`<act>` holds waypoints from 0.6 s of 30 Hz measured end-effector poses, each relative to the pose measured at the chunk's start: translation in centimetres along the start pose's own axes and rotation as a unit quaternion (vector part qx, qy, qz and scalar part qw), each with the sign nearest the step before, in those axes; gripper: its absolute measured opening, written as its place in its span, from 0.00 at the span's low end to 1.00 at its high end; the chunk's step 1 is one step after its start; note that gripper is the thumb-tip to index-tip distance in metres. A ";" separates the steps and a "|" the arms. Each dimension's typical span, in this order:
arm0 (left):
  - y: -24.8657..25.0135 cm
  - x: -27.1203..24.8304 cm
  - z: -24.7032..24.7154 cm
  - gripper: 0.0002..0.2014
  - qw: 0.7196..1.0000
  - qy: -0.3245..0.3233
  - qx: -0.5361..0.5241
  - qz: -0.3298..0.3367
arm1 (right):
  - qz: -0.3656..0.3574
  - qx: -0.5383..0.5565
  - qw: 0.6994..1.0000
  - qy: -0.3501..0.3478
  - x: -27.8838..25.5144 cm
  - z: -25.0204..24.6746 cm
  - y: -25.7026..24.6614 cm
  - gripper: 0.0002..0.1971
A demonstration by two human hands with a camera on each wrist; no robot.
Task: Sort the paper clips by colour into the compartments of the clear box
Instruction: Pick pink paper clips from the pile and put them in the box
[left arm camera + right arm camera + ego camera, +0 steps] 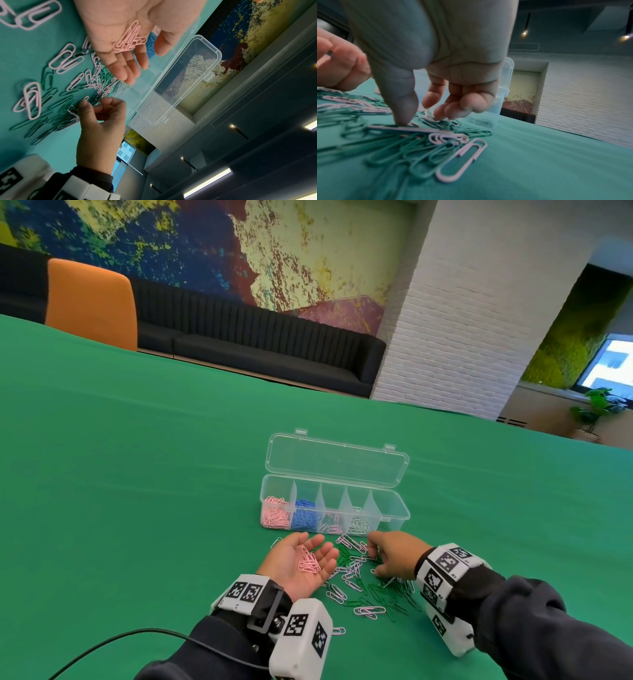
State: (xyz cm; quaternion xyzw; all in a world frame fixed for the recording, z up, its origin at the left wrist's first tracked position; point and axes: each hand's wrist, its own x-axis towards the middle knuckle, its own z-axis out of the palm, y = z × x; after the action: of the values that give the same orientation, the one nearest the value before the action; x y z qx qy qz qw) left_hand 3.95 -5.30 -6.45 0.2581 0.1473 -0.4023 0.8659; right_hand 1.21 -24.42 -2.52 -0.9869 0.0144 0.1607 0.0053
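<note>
Pink clips (pixel 309 563) on left palm (pixel 301 564).

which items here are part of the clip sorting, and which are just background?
Part of the job:
- clear box, lid open
- pink clips lying in the open left hand
- loose pile of clips on the cloth
- right hand, fingers down in the pile

Just lying about:
- orange chair
- black sofa
- potted plant
- black cable

Head view above, wrist views close
</note>
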 end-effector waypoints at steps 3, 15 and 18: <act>0.0 0.0 0.0 0.17 1.000 0.000 0.002 0.001 | -0.024 0.002 1.000 0.009 -0.3 0.1 -0.1 0.11; -0.1 0.1 0.0 0.17 0.999 -0.002 0.036 0.005 | -0.053 0.143 0.988 -0.010 -0.6 -2.0 -1.2 0.10; -0.4 0.1 0.1 0.17 0.999 -0.004 0.047 -0.001 | -0.095 0.304 0.948 0.025 -1.3 -4.4 -2.0 0.06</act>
State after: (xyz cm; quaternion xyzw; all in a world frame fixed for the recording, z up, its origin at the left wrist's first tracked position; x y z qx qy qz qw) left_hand 3.71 -5.59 -6.49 0.2967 0.1245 -0.4106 0.8531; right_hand 1.45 -22.49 2.07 -0.9390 -0.0312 0.1228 0.3198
